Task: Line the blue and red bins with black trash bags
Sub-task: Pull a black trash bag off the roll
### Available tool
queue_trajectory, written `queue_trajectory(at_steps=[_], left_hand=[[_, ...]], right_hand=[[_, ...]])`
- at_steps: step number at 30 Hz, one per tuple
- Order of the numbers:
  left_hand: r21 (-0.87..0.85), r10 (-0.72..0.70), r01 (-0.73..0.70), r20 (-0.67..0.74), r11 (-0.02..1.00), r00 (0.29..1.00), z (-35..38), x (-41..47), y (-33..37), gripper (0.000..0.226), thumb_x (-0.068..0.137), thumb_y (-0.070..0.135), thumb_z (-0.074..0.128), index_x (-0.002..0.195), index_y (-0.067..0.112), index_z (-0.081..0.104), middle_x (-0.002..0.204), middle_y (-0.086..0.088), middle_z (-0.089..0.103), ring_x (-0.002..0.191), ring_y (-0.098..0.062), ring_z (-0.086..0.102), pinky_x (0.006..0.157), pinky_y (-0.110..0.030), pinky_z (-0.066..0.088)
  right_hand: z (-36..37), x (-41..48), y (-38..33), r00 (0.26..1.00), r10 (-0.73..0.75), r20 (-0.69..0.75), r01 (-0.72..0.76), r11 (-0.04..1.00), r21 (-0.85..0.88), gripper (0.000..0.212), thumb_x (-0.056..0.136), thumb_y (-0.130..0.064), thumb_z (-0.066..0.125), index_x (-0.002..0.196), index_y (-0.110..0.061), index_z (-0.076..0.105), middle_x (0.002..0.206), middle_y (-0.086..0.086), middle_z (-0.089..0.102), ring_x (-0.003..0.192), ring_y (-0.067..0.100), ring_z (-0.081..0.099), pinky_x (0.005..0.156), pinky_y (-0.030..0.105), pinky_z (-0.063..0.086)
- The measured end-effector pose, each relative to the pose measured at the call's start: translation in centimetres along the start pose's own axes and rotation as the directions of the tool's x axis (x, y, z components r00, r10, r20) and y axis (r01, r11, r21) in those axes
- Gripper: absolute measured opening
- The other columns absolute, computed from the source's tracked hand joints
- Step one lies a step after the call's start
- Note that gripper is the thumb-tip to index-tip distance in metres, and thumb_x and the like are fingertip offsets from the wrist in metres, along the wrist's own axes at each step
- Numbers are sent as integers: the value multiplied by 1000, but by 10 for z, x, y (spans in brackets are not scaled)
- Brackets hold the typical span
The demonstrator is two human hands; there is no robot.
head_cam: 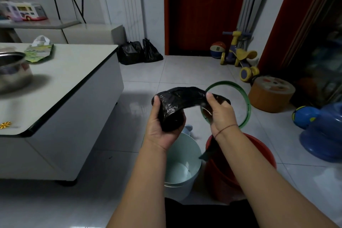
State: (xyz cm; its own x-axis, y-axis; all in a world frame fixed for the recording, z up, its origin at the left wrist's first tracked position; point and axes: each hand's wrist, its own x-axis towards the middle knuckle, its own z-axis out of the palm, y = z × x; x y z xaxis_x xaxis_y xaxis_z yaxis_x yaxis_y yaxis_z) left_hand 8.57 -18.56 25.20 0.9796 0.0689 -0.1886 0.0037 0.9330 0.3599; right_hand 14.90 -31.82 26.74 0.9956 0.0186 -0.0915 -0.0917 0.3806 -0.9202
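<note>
At the far left, a metal pot (pixel 13 72) and a green tissue pack (pixel 39 52) are seen on the white counter (pixel 74 72). The print on the pack is too blurred to be read, and no other brand, label or writing can be made out anywhere.

Nearer the middle, a roll of black trash bags (pixel 172 114) is held in the left grip (pixel 162 127), whose fingers are curled round it from below with the thumb laid on top. Under that hand the blue bin (pixel 185 153) stands on the floor, unlined, with something white lying at its bottom.

A strip of film (pixel 185 94) is drawn from the roll to the right grip (pixel 220 114), where it is pinched between thumb and fingers; a loose end hangs below the wrist. The red bin (pixel 222 176) stands just beside the blue one, also unlined. A green ring (pixel 246 98) lies on the floor behind.

If the film is pulled unevenly, it is likely to be torn away from the perforation. If the roll is held too loosely, it could be dropped into the blue bin and unwound. The white scrap could be trapped under the liner.
</note>
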Motion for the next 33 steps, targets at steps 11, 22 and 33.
queue_trajectory(at_steps=[11,22,33], left_hand=[[111,-45,49,-37,993,998,5,-3,-9,52,75,42,72,105,-1,69,105,-23,70,94,-36,69,86,-49,55],[-80,4,-2,29,997,1000,-3,-5,2,49,64,41,77,101,11,64,89,-14,72,76,-28,70,73,-33,55],[322,96,-64,-83,945,992,6,-3,-6,55,66,37,76,110,7,65,103,-16,73,91,-28,71,71,-35,58]], right_hand=[[30,-35,17,966,-47,253,92,982,-167,19,75,-15,77,92,-9,71,93,14,74,91,27,70,85,36,56],[-11,12,3,989,-31,-145,29,999,-15,14,82,-23,71,79,-12,62,82,5,65,77,21,63,67,29,50],[27,-31,16,966,51,254,-32,996,-79,23,66,-22,82,84,-9,74,92,13,74,93,25,70,84,35,55]])
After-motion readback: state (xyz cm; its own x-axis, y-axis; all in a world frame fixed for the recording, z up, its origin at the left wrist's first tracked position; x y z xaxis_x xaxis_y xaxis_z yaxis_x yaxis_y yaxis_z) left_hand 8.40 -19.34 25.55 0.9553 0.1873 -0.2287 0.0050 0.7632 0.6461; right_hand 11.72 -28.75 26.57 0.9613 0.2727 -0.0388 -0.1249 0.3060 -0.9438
